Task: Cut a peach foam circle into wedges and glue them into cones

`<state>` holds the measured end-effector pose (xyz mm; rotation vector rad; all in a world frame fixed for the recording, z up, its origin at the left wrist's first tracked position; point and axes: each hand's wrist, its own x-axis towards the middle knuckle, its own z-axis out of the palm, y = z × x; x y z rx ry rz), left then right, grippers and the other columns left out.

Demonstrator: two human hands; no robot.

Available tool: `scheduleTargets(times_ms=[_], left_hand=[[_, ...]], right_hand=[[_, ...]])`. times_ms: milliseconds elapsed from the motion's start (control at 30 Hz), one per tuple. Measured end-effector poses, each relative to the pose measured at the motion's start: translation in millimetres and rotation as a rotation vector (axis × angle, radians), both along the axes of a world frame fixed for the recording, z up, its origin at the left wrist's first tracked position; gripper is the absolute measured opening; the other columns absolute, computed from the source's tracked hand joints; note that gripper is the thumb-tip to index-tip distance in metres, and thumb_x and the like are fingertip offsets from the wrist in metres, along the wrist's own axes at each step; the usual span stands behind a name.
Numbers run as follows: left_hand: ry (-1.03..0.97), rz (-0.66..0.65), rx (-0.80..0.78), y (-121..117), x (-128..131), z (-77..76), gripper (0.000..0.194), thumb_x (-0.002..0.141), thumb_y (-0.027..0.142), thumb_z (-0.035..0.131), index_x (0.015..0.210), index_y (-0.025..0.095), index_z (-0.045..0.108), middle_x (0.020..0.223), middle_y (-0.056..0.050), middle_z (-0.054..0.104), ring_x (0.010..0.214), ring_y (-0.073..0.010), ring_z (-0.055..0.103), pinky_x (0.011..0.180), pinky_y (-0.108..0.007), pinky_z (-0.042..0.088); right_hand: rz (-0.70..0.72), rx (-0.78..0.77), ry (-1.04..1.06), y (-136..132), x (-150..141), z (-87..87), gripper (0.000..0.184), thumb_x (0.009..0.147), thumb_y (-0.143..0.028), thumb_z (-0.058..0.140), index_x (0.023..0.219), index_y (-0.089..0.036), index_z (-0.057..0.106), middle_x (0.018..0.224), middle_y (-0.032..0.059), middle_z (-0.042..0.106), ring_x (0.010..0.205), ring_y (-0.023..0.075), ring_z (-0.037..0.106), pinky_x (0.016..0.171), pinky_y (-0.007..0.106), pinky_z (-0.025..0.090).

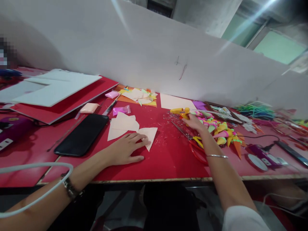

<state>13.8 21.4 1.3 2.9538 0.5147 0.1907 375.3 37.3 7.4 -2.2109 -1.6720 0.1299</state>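
While left hand (128,147) touches paper (151,133) (grip slack) | right hand (194,122) grasps glue gun (177,111)

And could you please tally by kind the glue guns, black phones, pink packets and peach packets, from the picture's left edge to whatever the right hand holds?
Glue gun: 1
Black phone: 1
Pink packets: 2
Peach packet: 1
Total: 5
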Motion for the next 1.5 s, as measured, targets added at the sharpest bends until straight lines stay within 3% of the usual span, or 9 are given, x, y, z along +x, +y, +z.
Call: scheduleTargets(times_ms=[200, 367, 467, 667, 1033, 1500], left_hand=[[0.042, 0.036, 0.006, 20, 3, -2.0, 0.052, 0.082, 0.05, 0.036, 0.128, 0.028, 0.035, 0.134, -0.003, 0.036, 0.119, -0.0245, 0.033, 0.097, -0.038, 0.026], [0.052, 0.019, -0.012, 31, 2, -5.4, 0.051, 0.085, 0.048, 0.032, 0.131, 0.029, 0.029, 0.137, -0.001, 0.034, 0.12, -0.0225, 0.033, 0.098, -0.036, 0.023], [0.039, -0.01, -0.019, 31, 0, -6.2, 0.049, 0.086, 0.045, 0.031, 0.132, 0.029, 0.029, 0.138, -0.001, 0.031, 0.122, -0.0214, 0.031, 0.101, -0.036, 0.021], [0.02, 0.018, -0.03, 31, -2, -7.4, 0.051, 0.085, 0.048, 0.032, 0.131, 0.029, 0.03, 0.137, -0.003, 0.033, 0.12, -0.0235, 0.031, 0.099, -0.038, 0.025], [0.023, 0.014, -0.015, 33, -3, -10.8, 0.051, 0.085, 0.047, 0.033, 0.132, 0.029, 0.028, 0.135, -0.004, 0.033, 0.12, -0.0244, 0.029, 0.099, -0.04, 0.024], [0.024, 0.011, -0.015, 34, -2, -10.3, 0.051, 0.085, 0.047, 0.033, 0.131, 0.027, 0.03, 0.133, -0.006, 0.035, 0.117, -0.0246, 0.031, 0.098, -0.04, 0.026]], right_hand=[[-0.075, 0.117, -0.026, 7, 0, -4.6, 0.03, 0.081, -0.029, 0.036, 0.105, -0.013, 0.046, 0.106, 0.0163, 0.056, 0.098, 0.0264, 0.052, 0.08, 0.036, 0.039], [-0.047, 0.273, -0.081, -10, -11, 22.3, 0.038, 0.078, -0.046, 0.041, 0.101, -0.016, 0.047, 0.095, 0.013, 0.059, 0.087, 0.0276, 0.055, 0.069, 0.036, 0.042], [0.117, 0.182, -0.145, -24, -32, 34.3, 0.052, 0.061, -0.056, 0.059, 0.094, -0.015, 0.051, 0.086, 0.0108, 0.06, 0.075, 0.0265, 0.056, 0.061, 0.033, 0.042], [0.42, 0.028, -0.168, -37, -69, 34.7, 0.045, 0.061, -0.051, 0.062, 0.086, -0.015, 0.052, 0.076, 0.0062, 0.059, 0.065, 0.0206, 0.055, 0.054, 0.027, 0.038], [0.606, -0.122, -0.164, -40, -89, 29.7, 0.025, 0.067, -0.038, 0.057, 0.076, -0.016, 0.05, 0.066, 0.0027, 0.053, 0.056, 0.0145, 0.047, 0.051, 0.025, 0.031], [0.681, -0.181, -0.166, -44, -93, 32.2, 0.016, 0.067, -0.029, 0.053, 0.073, -0.017, 0.045, 0.063, -0.0007, 0.047, 0.051, 0.0103, 0.04, 0.047, 0.022, 0.025]])
